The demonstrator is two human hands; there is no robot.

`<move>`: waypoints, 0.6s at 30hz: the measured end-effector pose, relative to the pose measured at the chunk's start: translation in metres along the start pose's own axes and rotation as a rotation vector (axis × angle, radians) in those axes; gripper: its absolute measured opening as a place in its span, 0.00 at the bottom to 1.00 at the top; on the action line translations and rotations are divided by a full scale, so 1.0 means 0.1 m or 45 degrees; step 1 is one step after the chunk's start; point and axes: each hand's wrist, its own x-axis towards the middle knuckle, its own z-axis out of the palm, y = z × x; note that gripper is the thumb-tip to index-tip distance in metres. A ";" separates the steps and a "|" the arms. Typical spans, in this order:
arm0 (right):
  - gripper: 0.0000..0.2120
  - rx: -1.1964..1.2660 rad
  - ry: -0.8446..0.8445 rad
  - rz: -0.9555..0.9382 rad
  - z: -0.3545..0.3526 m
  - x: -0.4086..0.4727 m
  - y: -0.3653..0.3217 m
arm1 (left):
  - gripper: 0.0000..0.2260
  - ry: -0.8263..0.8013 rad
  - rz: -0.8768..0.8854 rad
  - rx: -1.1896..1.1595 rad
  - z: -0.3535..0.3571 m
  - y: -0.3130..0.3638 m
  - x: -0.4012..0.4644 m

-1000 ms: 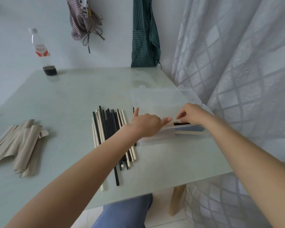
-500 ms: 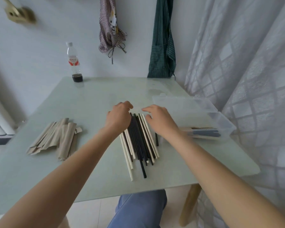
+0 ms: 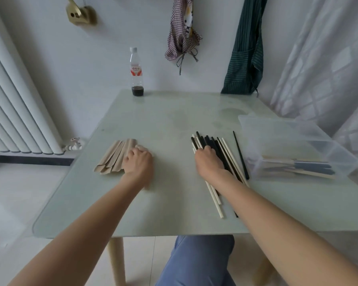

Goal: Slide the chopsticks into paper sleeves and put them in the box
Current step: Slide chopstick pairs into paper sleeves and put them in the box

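A pile of brown paper sleeves (image 3: pixel 112 157) lies on the left of the pale green table (image 3: pixel 174 120). My left hand (image 3: pixel 139 162) is on the pile's right edge, its fingers curled down onto a sleeve. Several black and cream chopsticks (image 3: pixel 225 153) lie in a loose bundle right of centre. My right hand (image 3: pixel 208 162) sits on the bundle's left side, fingers curled round some of the sticks. One black chopstick (image 3: pixel 241 155) lies apart to the right. The clear plastic box (image 3: pixel 277 131) stands open at the right edge and holds sleeved chopsticks (image 3: pixel 302 168).
A nearly empty plastic bottle (image 3: pixel 136 73) stands at the table's far edge. Two aprons (image 3: pixel 246 48) hang on the wall behind. A white radiator (image 3: pixel 15 112) is at the left and a curtain (image 3: pixel 329 58) at the right. My knee (image 3: pixel 194 261) shows under the table's front edge.
Both hands left the box and moved left. The left hand went on from the chopsticks to the sleeve pile. The right hand settled on the chopstick bundle.
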 end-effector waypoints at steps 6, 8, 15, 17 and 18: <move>0.18 -0.056 0.062 0.062 0.06 -0.01 -0.07 | 0.15 0.241 0.177 0.011 0.09 -0.03 0.04; 0.17 -0.075 0.065 0.060 0.07 -0.01 -0.07 | 0.14 0.265 0.182 -0.081 0.10 -0.05 0.06; 0.17 -0.100 -0.018 0.078 0.07 0.00 -0.19 | 0.05 0.276 0.150 -0.337 0.14 -0.09 0.16; 0.17 -0.097 -0.010 0.073 0.07 0.00 -0.21 | 0.04 0.284 0.119 -0.383 0.11 -0.10 0.14; 0.16 -0.087 -0.010 0.064 0.08 0.00 -0.21 | 0.04 0.283 0.106 -0.397 0.10 -0.10 0.13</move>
